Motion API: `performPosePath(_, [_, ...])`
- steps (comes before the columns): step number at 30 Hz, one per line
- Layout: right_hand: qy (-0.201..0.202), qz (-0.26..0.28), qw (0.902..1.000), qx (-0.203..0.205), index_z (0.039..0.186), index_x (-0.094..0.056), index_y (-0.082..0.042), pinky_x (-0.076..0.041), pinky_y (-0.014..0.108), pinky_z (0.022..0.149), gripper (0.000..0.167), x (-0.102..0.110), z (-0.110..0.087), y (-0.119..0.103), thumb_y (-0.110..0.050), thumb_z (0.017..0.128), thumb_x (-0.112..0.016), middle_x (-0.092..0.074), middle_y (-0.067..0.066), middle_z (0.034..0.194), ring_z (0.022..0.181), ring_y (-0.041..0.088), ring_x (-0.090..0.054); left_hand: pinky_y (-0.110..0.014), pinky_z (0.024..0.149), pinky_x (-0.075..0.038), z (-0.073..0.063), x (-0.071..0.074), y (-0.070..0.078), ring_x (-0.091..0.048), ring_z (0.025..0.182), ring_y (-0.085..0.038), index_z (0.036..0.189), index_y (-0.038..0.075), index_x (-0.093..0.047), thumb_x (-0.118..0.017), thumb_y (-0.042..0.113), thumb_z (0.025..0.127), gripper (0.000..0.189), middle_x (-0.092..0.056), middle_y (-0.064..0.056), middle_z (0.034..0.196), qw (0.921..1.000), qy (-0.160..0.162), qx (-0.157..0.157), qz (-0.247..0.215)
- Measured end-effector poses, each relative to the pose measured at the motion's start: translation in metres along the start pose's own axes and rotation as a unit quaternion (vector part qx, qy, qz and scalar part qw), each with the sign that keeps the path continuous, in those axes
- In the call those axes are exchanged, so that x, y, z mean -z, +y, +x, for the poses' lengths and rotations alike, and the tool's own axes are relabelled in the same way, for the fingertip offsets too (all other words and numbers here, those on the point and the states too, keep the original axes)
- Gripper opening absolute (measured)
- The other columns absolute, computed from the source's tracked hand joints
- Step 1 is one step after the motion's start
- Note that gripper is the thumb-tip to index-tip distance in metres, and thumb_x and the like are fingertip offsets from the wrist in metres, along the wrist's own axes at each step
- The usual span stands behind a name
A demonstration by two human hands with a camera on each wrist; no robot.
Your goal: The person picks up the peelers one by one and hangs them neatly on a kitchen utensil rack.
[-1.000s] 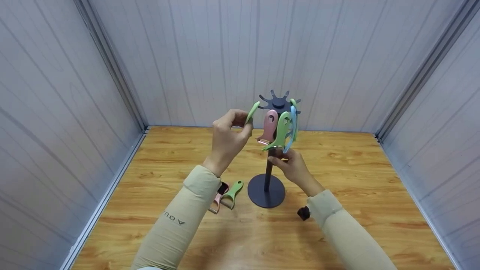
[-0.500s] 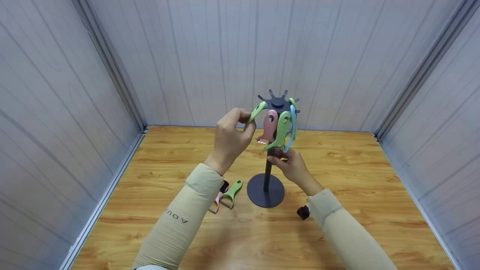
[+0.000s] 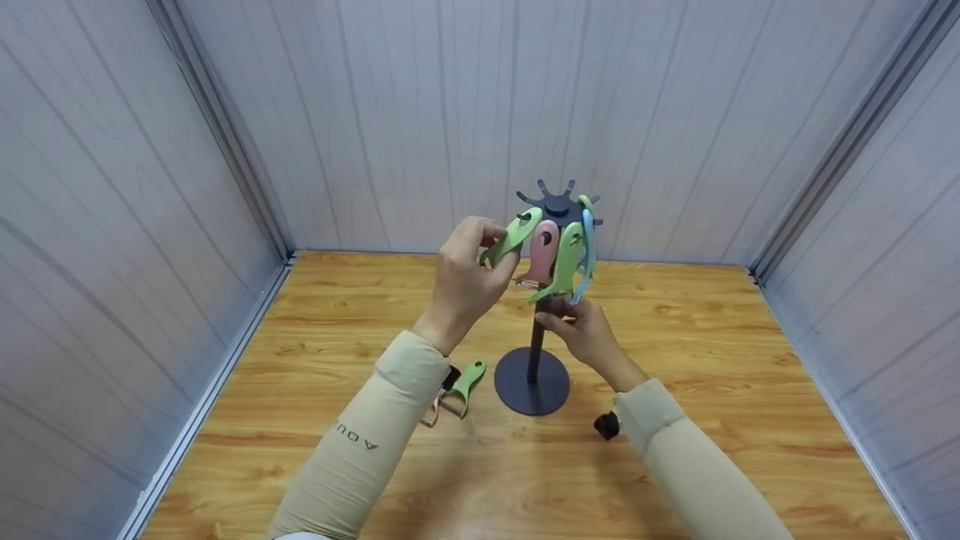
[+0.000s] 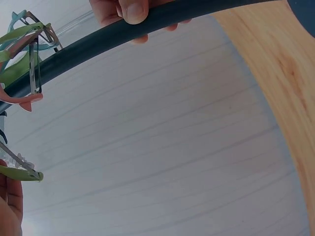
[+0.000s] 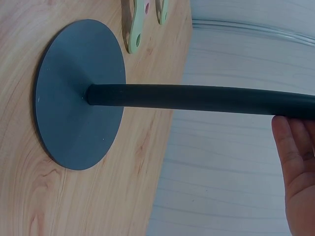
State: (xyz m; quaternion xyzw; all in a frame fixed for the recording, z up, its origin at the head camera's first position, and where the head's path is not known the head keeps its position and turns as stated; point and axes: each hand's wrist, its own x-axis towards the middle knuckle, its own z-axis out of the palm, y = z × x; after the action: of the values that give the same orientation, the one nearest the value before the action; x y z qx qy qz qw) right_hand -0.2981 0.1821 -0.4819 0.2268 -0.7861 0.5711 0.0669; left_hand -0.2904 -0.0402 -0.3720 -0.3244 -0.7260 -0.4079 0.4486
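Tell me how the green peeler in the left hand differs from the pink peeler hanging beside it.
Colour: the green peeler is light green, the pink peeler dusky pink.
Pose: the green peeler slants clearly; the pink peeler hangs closer to upright.
Support: the left hand pinches the green peeler, while no hand touches the pink peeler.
Both have a hole near the handle's top.

High head view, nearer wrist views, shared pole

Both arms out fwd, L hand higher & pinching, R hand lower & gripping.
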Motion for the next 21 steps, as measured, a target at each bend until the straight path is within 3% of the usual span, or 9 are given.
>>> performPosePath(8, [0.000,-0.008,1.0000,0.000,0.113,-0.072,0.004,-0.067,0.026,0.083,0.013,-0.001,0.000,-0.001,-0.005,0.104,-0.073,-0.077,0.020,0.101,0.096,0.023,-0.077,-0.032,0.082,-0.059,-0.009,0.005,-0.004,-0.068,0.088,-0.025,0.108,-0.003,-0.069,-0.084,0.006,0.094,0.023,-0.073,-0.015,0.102,0.9954,-0.013,0.042,-0.085])
performPosePath(21, [0.005,-0.017,0.9998,-0.001,0.108,-0.074,0.001,-0.065,0.023,0.082,0.008,0.000,0.001,-0.002,-0.005,0.104,-0.073,-0.077,0.015,0.099,0.093,0.016,-0.074,-0.036,0.079,-0.062,-0.016,0.006,-0.004,-0.070,0.087,-0.028,0.115,-0.006,-0.072,-0.081,0.002,0.095,0.023,-0.074,-0.016,0.104,0.9883,-0.020,0.042,-0.146])
